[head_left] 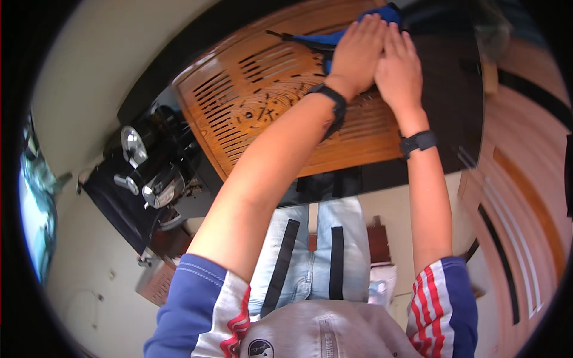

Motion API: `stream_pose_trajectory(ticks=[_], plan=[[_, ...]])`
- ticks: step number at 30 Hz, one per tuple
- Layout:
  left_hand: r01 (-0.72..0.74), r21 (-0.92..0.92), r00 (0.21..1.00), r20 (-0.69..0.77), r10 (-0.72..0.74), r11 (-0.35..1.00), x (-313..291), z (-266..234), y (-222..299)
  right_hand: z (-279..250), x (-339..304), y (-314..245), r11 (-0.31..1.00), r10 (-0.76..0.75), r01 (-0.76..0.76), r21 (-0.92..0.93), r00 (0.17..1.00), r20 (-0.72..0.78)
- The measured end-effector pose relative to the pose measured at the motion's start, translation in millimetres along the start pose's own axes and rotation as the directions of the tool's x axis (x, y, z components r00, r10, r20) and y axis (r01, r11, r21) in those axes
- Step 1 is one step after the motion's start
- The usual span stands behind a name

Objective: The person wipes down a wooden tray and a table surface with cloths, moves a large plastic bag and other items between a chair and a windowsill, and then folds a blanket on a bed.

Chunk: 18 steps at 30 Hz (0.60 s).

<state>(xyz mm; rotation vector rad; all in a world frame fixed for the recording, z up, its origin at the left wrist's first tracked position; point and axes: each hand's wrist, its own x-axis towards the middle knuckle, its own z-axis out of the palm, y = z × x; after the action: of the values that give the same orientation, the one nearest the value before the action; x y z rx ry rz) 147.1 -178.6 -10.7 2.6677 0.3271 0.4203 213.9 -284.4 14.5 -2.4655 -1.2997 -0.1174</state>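
Note:
Both my hands reach to the far side of a brown slatted wooden tea tray (216,126). Under them lies a blue fabric item (322,39) with black edging and a thin black end pointing left; its kind is hard to make out, since the hands cover much of it. My left hand (358,55) rests palm down on it, fingers stretched out. Beside it, touching along the edge, my right hand (399,70) also lies flat with straight fingers. A black band circles each wrist.
The tray sits on a dark glossy table (449,98). Off its left side stand a shiny metal kettle (164,188) and another silvery vessel (133,146), near a black chair (116,203). To the right is a pinkish wooden surface (513,173) with dark strips.

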Motion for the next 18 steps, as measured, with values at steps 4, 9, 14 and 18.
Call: stream_pose_trajectory(ticks=[4,9,14,18], plan=[[-0.07,-0.043,0.988,0.138,0.075,0.997,-48,3,30,-19,-69,-13,0.986,0.154,-0.154,0.058,0.988,0.012],[-0.191,0.086,0.938,0.311,0.156,0.978,-117,17,67,-24,-158,-38,0.907,0.386,-0.386,0.166,0.922,0.034],[-0.334,0.086,0.898,0.331,0.289,0.939,-163,24,73,-28,-213,-63,0.792,0.556,-0.538,0.287,0.831,0.024],[-0.411,0.017,0.886,0.242,0.395,0.911,-159,21,72,-43,-236,-68,0.62,0.638,-0.538,0.571,0.769,0.031]])
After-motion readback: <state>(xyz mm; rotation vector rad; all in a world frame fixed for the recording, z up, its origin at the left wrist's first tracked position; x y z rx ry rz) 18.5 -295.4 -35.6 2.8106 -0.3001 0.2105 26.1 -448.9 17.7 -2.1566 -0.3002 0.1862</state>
